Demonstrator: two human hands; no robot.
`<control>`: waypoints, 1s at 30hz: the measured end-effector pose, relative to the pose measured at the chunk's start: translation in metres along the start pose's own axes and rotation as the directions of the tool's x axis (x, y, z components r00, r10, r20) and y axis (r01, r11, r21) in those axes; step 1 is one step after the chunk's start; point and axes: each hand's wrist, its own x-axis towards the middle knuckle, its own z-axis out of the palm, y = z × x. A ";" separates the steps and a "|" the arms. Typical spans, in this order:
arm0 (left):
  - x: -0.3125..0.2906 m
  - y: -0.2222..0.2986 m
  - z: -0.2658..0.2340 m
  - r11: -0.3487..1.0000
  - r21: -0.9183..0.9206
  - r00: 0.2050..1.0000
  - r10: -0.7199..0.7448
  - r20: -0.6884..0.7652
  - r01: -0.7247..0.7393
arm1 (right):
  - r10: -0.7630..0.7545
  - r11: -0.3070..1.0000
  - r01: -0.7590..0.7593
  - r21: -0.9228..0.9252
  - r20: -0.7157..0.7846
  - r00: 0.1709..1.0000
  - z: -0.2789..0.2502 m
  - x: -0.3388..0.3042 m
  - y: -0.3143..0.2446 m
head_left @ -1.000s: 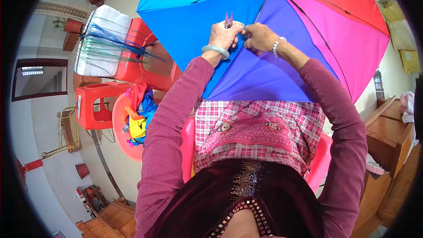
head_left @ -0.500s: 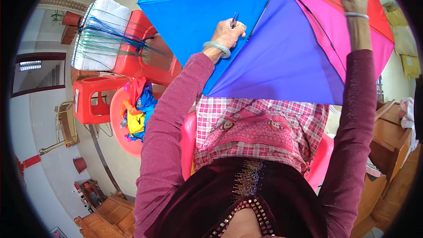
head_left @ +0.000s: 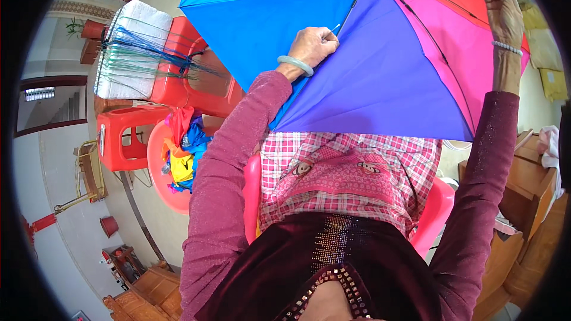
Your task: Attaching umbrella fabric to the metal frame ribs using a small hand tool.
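Our right hand (head_left: 504, 10) swung farther out to two o'clock (fingers curled, hold unclear), leaving our left hand (head_left: 314, 46) alone gripping the rainbow umbrella (head_left: 380, 77) near twelve.

Left of me: pale wall (head_left: 53, 184), dark-framed opening (head_left: 53, 107), red plastic stools (head_left: 113, 142) on a pale floor (head_left: 169, 232) | lower left: brown wooden furniture (head_left: 156, 288) | my right: boxy wooden cabinet (head_left: 529, 178) | under me: pink chair (head_left: 437, 202) | light: bright

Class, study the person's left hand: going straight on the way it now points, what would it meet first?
Probably the purple umbrella panel, just beyond the left hand to the right, though the depth between them is unclear.
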 end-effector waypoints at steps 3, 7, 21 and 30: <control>0.005 -0.008 0.005 0.973 0.178 0.985 0.160 -0.068 -0.146 | 0.092 0.996 -0.092 0.000 0.087 0.992 -0.037 0.017 0.003; 0.006 -0.012 0.005 0.942 0.277 0.971 0.222 -0.087 -0.190 | 0.086 0.974 -0.090 0.206 0.027 0.996 -0.105 0.047 -0.029; 0.007 -0.011 0.000 0.956 0.128 0.963 -0.269 0.014 0.265 | 0.464 0.430 0.611 -0.664 0.744 0.482 0.048 -0.090 0.112; -0.001 -0.023 0.000 0.894 0.410 0.972 -0.226 0.061 0.182 | 0.626 0.319 0.408 -0.855 0.514 0.587 0.100 -0.163 0.208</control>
